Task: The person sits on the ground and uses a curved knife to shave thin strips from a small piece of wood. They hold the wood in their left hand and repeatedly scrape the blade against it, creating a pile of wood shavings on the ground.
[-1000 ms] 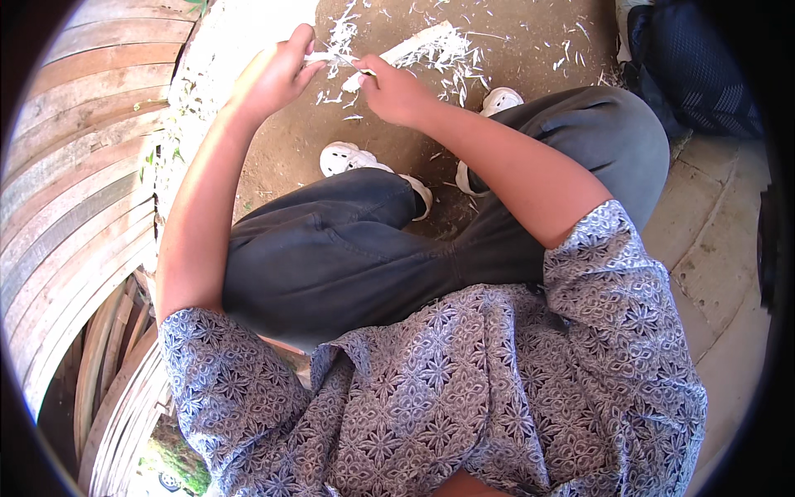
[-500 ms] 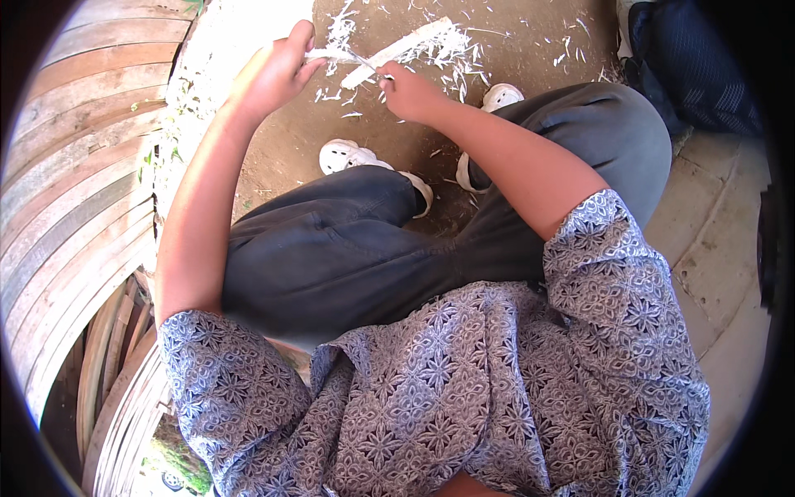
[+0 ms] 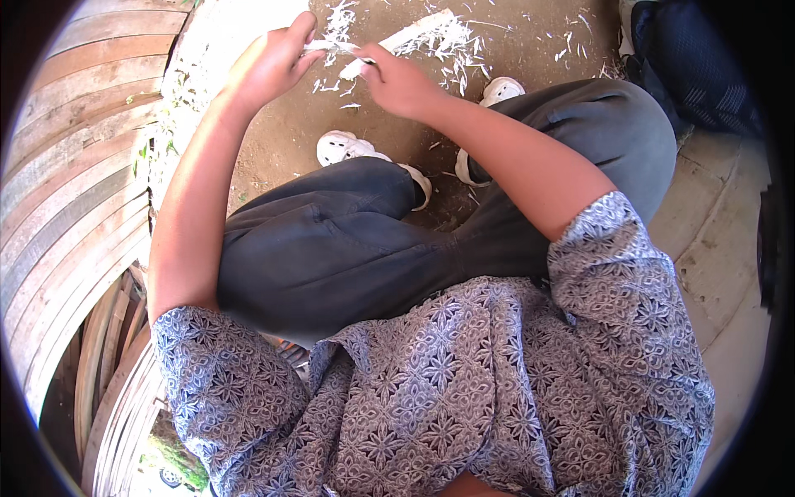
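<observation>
Ahead of my knees, my left hand (image 3: 277, 65) is closed around one end of a thin pale wooden strip (image 3: 320, 45). My right hand (image 3: 404, 83) is closed on what appears to be a small knife (image 3: 362, 57). Only a little of its blade shows, and the fingers hide its handle. The blade meets the strip's right end, between both hands. Just beyond my right hand, a flat pale piece of wood (image 3: 407, 37) lies on the ground among curled white shavings (image 3: 457, 48).
My white clogs (image 3: 335, 147) rest on brown soil (image 3: 281, 157) between my bent legs. Curving wooden slats (image 3: 83, 149) line the left side. At the upper right lies a dark mesh bag (image 3: 704, 70), near pale paving (image 3: 704, 240).
My right hand has shifted left and slightly up with the knife, closer to my left hand. My left hand still grips the strip in almost the same place.
</observation>
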Action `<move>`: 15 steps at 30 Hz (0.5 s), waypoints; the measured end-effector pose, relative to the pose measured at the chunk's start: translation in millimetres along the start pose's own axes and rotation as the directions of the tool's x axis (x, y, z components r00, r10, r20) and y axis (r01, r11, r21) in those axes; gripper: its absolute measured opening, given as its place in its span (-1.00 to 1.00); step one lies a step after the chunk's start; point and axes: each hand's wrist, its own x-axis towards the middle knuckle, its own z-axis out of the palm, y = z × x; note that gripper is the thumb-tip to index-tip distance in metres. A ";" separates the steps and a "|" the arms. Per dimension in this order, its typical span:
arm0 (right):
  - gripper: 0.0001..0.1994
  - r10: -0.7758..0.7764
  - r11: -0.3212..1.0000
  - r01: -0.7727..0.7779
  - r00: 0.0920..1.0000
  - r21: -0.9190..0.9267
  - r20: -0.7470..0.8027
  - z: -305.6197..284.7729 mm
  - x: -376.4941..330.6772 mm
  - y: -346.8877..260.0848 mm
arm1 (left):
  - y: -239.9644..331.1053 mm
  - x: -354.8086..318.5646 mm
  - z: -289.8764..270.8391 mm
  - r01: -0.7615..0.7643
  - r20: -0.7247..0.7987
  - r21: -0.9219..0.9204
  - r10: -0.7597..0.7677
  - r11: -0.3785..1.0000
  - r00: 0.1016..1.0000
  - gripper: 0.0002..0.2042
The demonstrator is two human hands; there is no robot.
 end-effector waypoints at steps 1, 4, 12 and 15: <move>-0.64 0.093 0.995 -0.090 0.994 -0.052 0.062 -4.7 2.0 15.6 | 2.3 -0.6 -2.6 0.011 0.015 0.030 -0.012 0.999 1.000 -0.70; -0.64 0.248 0.954 -0.217 0.960 -0.209 0.133 -10.8 9.9 40.2 | -0.6 -2.8 -2.9 0.031 0.030 0.071 -0.034 0.997 0.999 -0.71; -0.66 0.444 0.895 -0.407 0.852 -0.182 0.276 -24.2 6.2 15.9 | 18.2 -1.4 -24.5 0.192 0.200 0.023 -0.193 0.981 0.961 -0.80; -0.66 0.180 0.966 -0.163 0.981 -0.203 0.069 -5.6 11.7 71.8 | 15.8 2.0 -19.9 0.156 0.282 0.012 -0.153 0.988 0.947 -0.80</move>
